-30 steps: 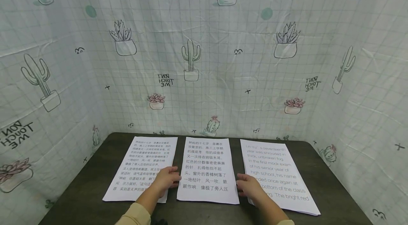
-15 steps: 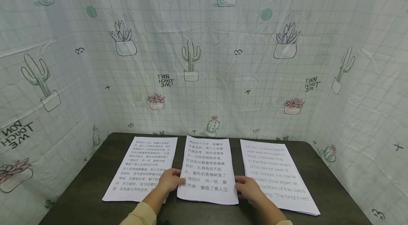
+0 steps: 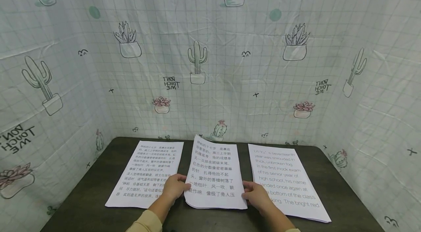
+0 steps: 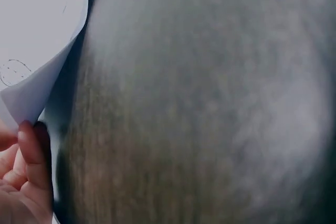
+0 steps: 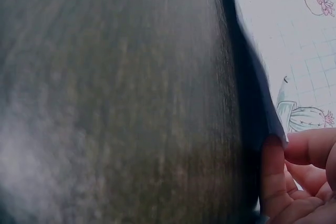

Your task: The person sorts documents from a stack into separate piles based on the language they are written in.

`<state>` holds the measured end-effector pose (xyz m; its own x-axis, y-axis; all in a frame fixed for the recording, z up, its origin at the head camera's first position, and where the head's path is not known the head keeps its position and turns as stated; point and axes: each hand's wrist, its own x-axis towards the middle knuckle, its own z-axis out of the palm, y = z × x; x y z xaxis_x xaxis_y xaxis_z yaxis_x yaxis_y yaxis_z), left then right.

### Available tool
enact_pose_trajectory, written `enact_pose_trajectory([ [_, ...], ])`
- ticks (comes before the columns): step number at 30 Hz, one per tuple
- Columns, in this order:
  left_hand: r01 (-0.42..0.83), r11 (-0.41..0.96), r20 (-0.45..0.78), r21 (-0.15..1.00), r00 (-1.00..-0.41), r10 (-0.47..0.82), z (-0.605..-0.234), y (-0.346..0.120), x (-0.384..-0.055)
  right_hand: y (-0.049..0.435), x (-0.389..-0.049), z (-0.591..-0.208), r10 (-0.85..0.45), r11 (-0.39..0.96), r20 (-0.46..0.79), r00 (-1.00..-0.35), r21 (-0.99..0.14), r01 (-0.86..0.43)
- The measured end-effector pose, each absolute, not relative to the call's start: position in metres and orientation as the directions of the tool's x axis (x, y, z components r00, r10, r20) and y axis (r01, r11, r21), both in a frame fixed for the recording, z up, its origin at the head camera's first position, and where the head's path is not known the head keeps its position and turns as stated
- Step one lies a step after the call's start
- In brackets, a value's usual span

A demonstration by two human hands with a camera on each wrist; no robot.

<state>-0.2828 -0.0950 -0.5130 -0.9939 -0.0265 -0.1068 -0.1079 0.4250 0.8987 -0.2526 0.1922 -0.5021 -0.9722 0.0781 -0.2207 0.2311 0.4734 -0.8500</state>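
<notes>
In the head view, a stack of white paper printed with Chinese text is held in the middle of the table, its far left corner raised and its near edge bowed. My left hand pinches its left edge between thumb and fingers. At the opposite edge, my right hand pinches the paper in the same way. The left wrist view shows the curled paper edge caught by the fingertips of the left hand. In the right wrist view, thumb and forefinger of the right hand meet at the sheet's edge.
Another Chinese-printed stack lies to the left, partly under my left forearm. An English-printed stack lies to the right, partly covered by my right hand. The dark table is enclosed by a cactus-patterned curtain behind and at both sides.
Both hands have closed in on the middle stack's side edges and grip it. Its far left corner has risen and the sheets bend. The two outer stacks have stayed put.
</notes>
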Motion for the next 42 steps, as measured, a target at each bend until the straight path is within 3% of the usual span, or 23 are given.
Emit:
enact_pose_trajectory([
  [11,-0.022,0.482,0.005,0.876,-0.998,-0.056,-0.507,-0.091,-0.28,0.193,-0.253,-0.504,0.081,0.467,-0.228,-0.97,-0.851,0.239],
  [22,-0.098,0.461,-0.112,0.882,-0.994,0.004,-0.507,-0.092,-0.281,0.193,-0.253,-0.506,0.085,0.466,-0.216,-0.973,-0.854,0.23],
  [25,-0.119,0.375,-0.154,0.919,-0.986,0.063,-0.509,-0.093,-0.281,0.193,-0.254,-0.505,0.082,0.459,-0.219,-0.972,-0.857,0.232],
  [32,-0.17,0.039,-0.175,0.985,-0.959,0.224,-0.514,-0.098,-0.283,0.195,-0.254,-0.499,0.082,0.43,-0.208,-0.975,-0.875,0.223],
  [42,-0.17,-0.105,-0.139,0.98,-0.958,0.25,-0.506,-0.1,-0.289,0.199,-0.258,-0.487,0.163,0.409,-0.166,-0.973,-0.886,0.219],
])
